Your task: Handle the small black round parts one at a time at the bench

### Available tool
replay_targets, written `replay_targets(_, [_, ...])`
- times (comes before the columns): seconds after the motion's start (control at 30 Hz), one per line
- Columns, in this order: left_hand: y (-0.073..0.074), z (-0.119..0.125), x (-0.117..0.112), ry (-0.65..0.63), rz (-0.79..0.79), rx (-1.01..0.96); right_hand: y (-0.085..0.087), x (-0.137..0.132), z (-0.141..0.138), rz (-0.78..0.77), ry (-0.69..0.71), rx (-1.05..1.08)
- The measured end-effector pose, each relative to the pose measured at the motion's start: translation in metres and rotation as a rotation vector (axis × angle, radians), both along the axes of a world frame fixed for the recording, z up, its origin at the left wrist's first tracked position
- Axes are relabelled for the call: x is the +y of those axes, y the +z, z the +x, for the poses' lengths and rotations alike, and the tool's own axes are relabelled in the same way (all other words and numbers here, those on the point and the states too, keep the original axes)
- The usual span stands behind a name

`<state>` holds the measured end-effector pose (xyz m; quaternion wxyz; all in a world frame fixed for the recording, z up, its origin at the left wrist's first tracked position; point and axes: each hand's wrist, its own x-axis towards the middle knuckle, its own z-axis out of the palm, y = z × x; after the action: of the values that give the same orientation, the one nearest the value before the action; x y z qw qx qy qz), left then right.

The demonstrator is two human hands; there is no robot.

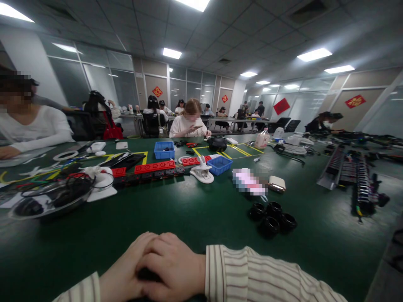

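My two hands lie clasped together on the green table [195,209] at its near edge. My right hand [173,266], in a striped sleeve, lies over my left hand [124,274], fingers curled and pressed together. A dark patch shows between them; I cannot make out whether it is an object or shadow. Nearest are several black rings [272,218], ahead and to the right, apart from both hands.
Further back lie a white case [277,183], a white clamp [202,172], two blue baskets [219,164] [164,149] and red power strips [154,166]. A clear bowl of black cables [53,197] stands left, black cable chains [355,172] right. People sit at the left [34,126] and opposite [189,121].
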<state>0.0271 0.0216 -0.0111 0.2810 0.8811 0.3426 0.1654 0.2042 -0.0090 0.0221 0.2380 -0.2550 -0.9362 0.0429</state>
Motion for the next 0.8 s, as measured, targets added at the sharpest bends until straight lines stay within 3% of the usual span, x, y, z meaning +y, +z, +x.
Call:
replay_targets(0.23, [-0.004,0.004,-0.006,0.086,0.145,-0.092,-0.005,-0.003,-0.006,0.009,-0.245,-0.041])
replay_targets(0.43, [-0.008,0.000,0.002,0.002,0.082,-0.022,-0.006,0.000,-0.004,0.025,0.010,0.028])
replay_targets(0.67, [-0.003,0.001,-0.002,0.018,-0.042,-0.063,-0.007,0.010,0.001,0.003,0.223,0.116])
replay_targets(0.73, [-0.003,0.002,-0.003,0.024,-0.012,-0.089,-0.010,0.009,-0.001,0.034,0.227,0.139])
replay_targets(0.8, [-0.003,0.004,-0.005,0.026,0.017,-0.106,-0.016,0.009,-0.003,0.083,0.137,0.202])
